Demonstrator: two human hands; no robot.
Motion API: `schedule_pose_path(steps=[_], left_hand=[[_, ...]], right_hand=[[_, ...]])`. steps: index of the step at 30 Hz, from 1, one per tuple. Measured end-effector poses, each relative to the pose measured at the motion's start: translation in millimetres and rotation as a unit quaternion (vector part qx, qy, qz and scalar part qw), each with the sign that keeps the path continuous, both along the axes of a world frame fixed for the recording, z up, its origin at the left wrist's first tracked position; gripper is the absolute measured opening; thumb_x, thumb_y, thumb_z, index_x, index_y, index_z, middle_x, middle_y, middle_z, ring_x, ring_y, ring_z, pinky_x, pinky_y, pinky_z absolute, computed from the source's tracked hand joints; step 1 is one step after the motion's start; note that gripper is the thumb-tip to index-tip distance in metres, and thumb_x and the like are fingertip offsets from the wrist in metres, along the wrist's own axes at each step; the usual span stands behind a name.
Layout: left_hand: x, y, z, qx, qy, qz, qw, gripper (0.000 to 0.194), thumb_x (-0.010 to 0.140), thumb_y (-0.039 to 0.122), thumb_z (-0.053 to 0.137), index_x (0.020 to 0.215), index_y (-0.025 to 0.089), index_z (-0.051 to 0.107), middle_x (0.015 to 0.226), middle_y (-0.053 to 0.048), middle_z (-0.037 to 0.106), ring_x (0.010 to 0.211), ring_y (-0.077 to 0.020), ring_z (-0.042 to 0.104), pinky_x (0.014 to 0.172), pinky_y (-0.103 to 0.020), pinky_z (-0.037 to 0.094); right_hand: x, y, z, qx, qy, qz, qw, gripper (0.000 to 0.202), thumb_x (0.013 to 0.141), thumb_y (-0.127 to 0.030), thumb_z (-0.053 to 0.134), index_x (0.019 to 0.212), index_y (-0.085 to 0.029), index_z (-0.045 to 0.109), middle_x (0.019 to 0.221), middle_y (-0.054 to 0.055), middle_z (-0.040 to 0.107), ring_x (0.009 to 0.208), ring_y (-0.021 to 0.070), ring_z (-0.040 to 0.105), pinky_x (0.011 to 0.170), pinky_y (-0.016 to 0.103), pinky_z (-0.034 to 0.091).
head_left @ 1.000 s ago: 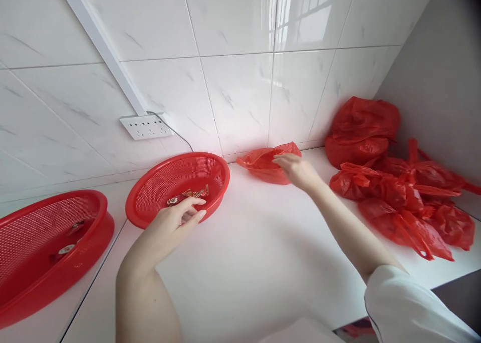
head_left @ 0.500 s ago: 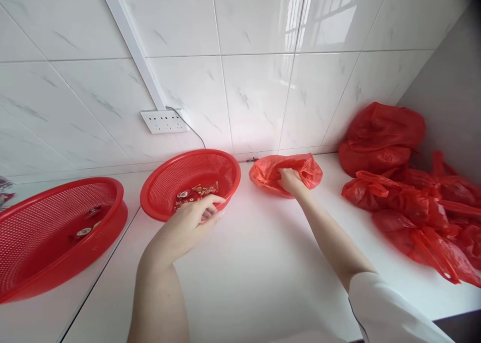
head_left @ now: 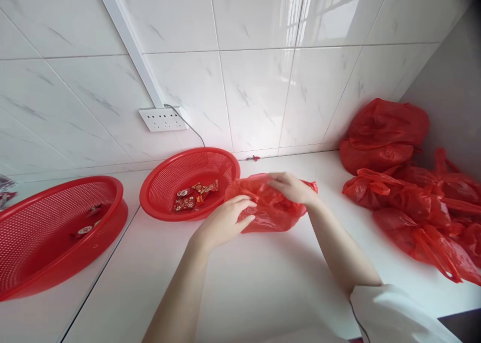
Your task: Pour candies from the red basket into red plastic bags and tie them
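A thin red plastic bag (head_left: pixel 272 215) lies on the white table in front of me, its top crumpled. At its left side my left hand (head_left: pixel 227 216) touches the plastic, fingers curved and somewhat apart. My right hand (head_left: pixel 288 186) is at the upper right of the bag, fingers bent over its edge and closed on the plastic. Left of the bag stands a round red basket (head_left: pixel 160 210) with several small red and gold wrapped packets (head_left: pixel 188 200) at its bottom.
Another red basket (head_left: pixel 108 222) with a few packets stands at the far left. Several filled red bags (head_left: pixel 421 202) are heaped at the right. A power strip (head_left: pixel 162 120) is on the tiled wall, and a small red scrap (head_left: pixel 254 158) lies at its foot.
The bag has come nearer to me and slightly left, with my right hand now at its edge instead of inside. My left hand has moved right, from the basket to the bag.
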State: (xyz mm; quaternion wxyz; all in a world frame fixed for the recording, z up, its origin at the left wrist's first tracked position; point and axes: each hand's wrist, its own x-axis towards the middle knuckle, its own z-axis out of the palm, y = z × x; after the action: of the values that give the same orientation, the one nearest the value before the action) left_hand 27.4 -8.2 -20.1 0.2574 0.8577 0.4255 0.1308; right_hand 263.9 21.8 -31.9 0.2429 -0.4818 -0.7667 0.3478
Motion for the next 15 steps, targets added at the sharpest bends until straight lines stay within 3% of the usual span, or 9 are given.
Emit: schedule_pose_path(steps=[2,4,6,8,10,12,14,15], left_hand=[[-1,6,-6.2,-0.010,-0.002,0.008,1.000,0.035,0.093,0.044,0.049,0.123,0.030,0.062,0.135,-0.001,0.059,0.122,-0.0235,0.056,0.100,-0.037,0.046],[0,11,-11.1,-0.029,-0.006,0.019,0.999,0.034,0.092,0.045,0.051,0.118,0.028,0.065,0.128,-0.002,0.063,0.116,-0.0243,0.059,0.096,-0.038,0.049],[3,14,-13.6,-0.051,-0.038,0.043,0.997,0.036,0.090,0.048,0.054,0.116,0.026,0.065,0.126,-0.004,0.064,0.115,-0.0256,0.059,0.097,-0.040,0.048],[6,16,-13.3,-0.079,-0.125,0.059,0.987,0.043,0.088,0.050,0.059,0.123,0.025,0.062,0.128,-0.007,0.063,0.119,-0.0258,0.057,0.101,-0.041,0.046],[7,16,-11.1,-0.121,-0.252,0.038,0.959,0.056,0.084,0.051,0.064,0.133,0.024,0.053,0.134,-0.010,0.059,0.124,-0.0263,0.054,0.102,-0.041,0.046],[6,13,-9.0,-0.166,-0.364,-0.009,0.917,0.062,0.082,0.054,0.066,0.134,0.023,0.051,0.133,-0.013,0.059,0.124,-0.0284,0.054,0.100,-0.042,0.048],[4,9,-7.2,-0.195,-0.417,-0.010,0.888,0.052,0.080,0.055,0.067,0.120,0.021,0.062,0.115,-0.012,0.067,0.114,-0.0295,0.060,0.095,-0.043,0.050],[3,7,-6.2,-0.198,-0.432,0.026,0.879,0.045,0.080,0.054,0.068,0.110,0.021,0.066,0.103,-0.010,0.070,0.108,-0.0290,0.063,0.092,-0.043,0.052]], right_hand=[[5,2,3.8,-0.007,0.220,-0.083,0.972,0.025,0.093,-0.039,0.045,0.089,-0.021,0.062,0.084,0.002,0.067,0.077,0.0184,0.063,0.071,0.031,0.050],[8,5,5.6,-0.007,0.414,-0.167,0.895,0.025,0.089,-0.044,0.053,0.096,-0.022,0.061,0.090,0.003,0.069,0.083,0.0209,0.065,0.075,0.034,0.053],[10,7,6.9,0.003,0.526,-0.206,0.825,0.026,0.084,-0.044,0.058,0.099,-0.022,0.060,0.095,0.004,0.069,0.089,0.0224,0.066,0.081,0.036,0.054],[10,4,8.9,0.018,0.570,-0.191,0.799,0.029,0.085,-0.047,0.056,0.102,-0.023,0.060,0.103,0.005,0.068,0.097,0.0235,0.066,0.085,0.037,0.054],[9,-3,12.1,0.028,0.563,-0.142,0.814,0.035,0.088,-0.051,0.051,0.107,-0.024,0.061,0.107,0.006,0.068,0.101,0.0245,0.065,0.085,0.038,0.053],[6,-15,16.2,0.019,0.505,-0.065,0.860,0.036,0.090,-0.051,0.051,0.108,-0.023,0.063,0.102,0.006,0.069,0.099,0.0242,0.066,0.082,0.037,0.054],[3,-26,19.8,-0.016,0.387,0.060,0.920,0.032,0.089,-0.047,0.056,0.106,-0.021,0.065,0.099,0.006,0.070,0.097,0.0230,0.066,0.083,0.036,0.053],[1,-30,20.7,-0.039,0.304,0.134,0.942,0.032,0.088,-0.045,0.060,0.107,-0.020,0.066,0.102,0.006,0.070,0.098,0.0223,0.066,0.084,0.035,0.052]])
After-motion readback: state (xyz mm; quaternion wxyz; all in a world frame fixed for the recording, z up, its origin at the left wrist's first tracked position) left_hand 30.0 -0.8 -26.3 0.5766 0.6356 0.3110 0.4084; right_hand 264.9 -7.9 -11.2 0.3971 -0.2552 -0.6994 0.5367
